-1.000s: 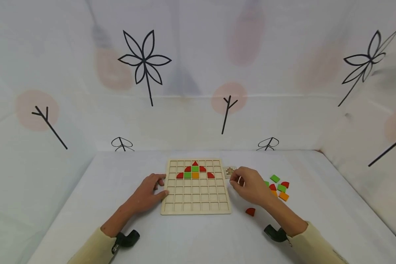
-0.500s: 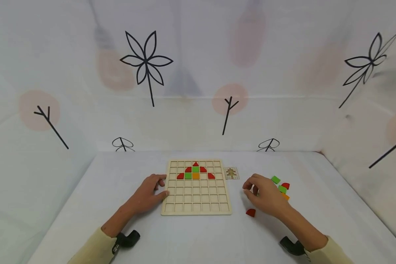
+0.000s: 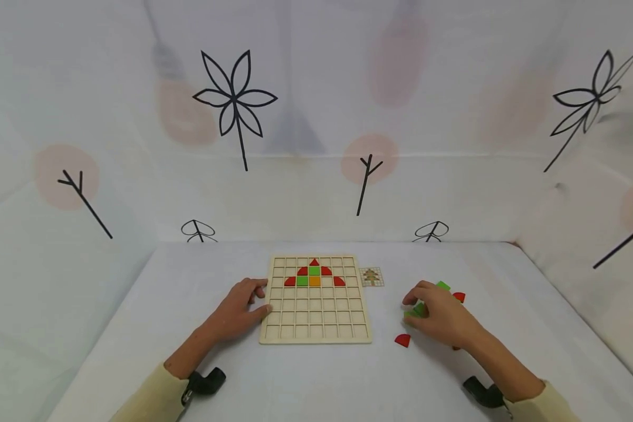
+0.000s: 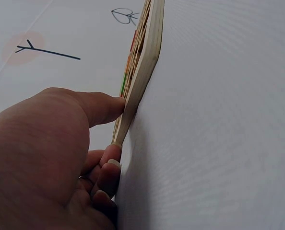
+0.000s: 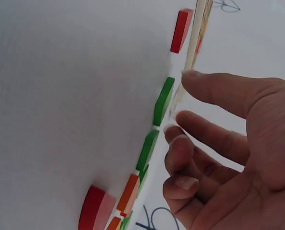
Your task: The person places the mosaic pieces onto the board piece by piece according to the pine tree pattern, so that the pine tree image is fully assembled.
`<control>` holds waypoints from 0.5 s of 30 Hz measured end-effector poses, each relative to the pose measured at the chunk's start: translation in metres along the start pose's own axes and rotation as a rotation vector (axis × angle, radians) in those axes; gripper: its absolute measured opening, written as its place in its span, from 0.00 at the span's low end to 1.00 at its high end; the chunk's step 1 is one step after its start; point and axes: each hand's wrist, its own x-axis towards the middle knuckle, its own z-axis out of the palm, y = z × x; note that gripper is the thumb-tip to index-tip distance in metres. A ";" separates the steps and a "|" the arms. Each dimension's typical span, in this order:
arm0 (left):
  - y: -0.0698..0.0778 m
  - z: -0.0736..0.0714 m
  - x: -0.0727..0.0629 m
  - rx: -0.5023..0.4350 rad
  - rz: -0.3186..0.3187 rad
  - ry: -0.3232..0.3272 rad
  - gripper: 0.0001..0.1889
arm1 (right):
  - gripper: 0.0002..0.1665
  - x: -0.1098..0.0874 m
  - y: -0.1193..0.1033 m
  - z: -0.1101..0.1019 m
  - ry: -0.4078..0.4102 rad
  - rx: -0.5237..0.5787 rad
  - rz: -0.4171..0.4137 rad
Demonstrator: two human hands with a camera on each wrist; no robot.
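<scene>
A wooden grid board (image 3: 316,320) lies on the table. Set in its upper rows are a red triangle (image 3: 314,262), several red quarter-circles, green squares and one orange square (image 3: 315,281). At the board's left edge rests my left hand (image 3: 235,310), the thumb on its surface and the forefinger touching the edge farther up. My right hand (image 3: 445,315) is low over loose tiles to the right, thumb and forefinger apart. Beyond the fingertips, in the right wrist view, stand two green tiles (image 5: 164,101), nothing visibly gripped. Part of the pile is hidden under this hand.
A small card (image 3: 371,276) printed with a tree lies beside the board's upper right edge. One red quarter-circle (image 3: 402,340) sits alone between board and right hand. Another red tile (image 3: 459,297) and a green one (image 3: 442,286) show behind the hand. Patterned white cloth surrounds the table.
My right hand has moved right, away from the card and the board, to over the loose tiles, and its thumb and forefinger have spread. My left hand stays on the board.
</scene>
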 end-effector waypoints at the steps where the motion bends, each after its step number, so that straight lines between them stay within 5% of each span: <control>1: 0.001 0.000 0.000 0.000 -0.002 0.001 0.32 | 0.15 0.000 0.001 -0.001 -0.007 -0.006 -0.002; 15: 0.003 0.000 -0.001 0.000 -0.011 0.003 0.31 | 0.15 0.003 0.010 -0.002 -0.066 -0.032 -0.008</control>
